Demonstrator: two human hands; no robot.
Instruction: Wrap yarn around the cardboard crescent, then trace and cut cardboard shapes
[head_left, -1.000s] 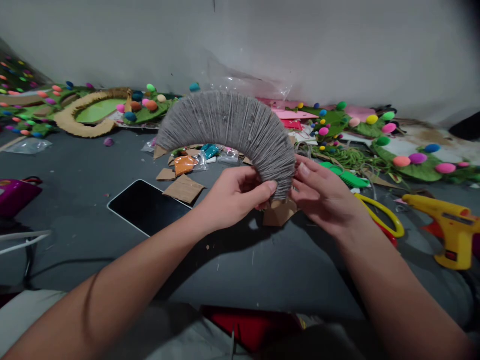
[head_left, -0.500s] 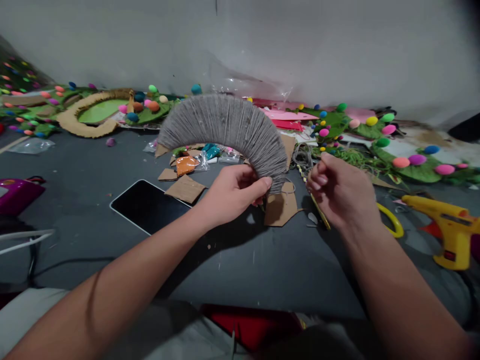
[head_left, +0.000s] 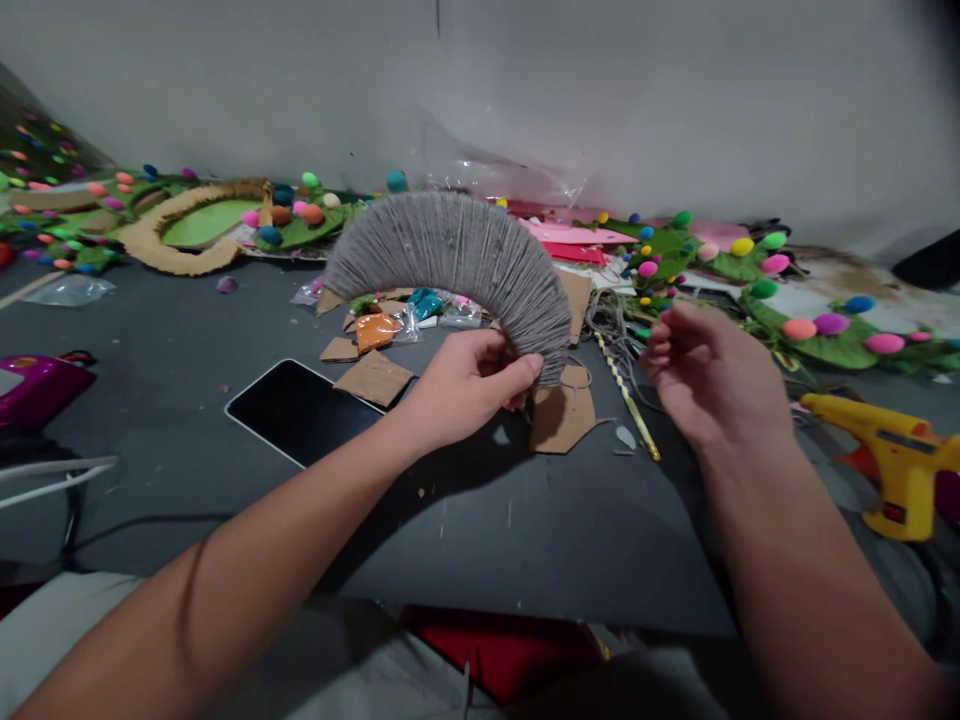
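My left hand [head_left: 480, 385] grips the lower right end of an arch-shaped cardboard piece wound with grey yarn [head_left: 450, 245]. Bare cardboard [head_left: 562, 415] sticks out below the wrapped part at that end, with a thin loop of yarn beside it. The arch is held up over the table. To its right hovers my right hand [head_left: 720, 375], fingers curled inward. What it holds, if anything, I cannot make out. Close by lie a loose tangle of grey yarn [head_left: 606, 315] and a yellow-and-white twisted stick [head_left: 628, 400].
A phone [head_left: 300, 410] and cardboard scraps [head_left: 373, 377] lie left of centre. On the right is a yellow glue gun [head_left: 892, 450]; a purple tool [head_left: 45, 388] sits at far left. Green felt pieces with colourful pompoms [head_left: 832, 330] and a tan ring [head_left: 150, 245] line the wall.
My right hand has shifted right, away from the arch, uncovering more of the twisted stick and yarn. My left hand keeps its grip, and the arch has barely moved.
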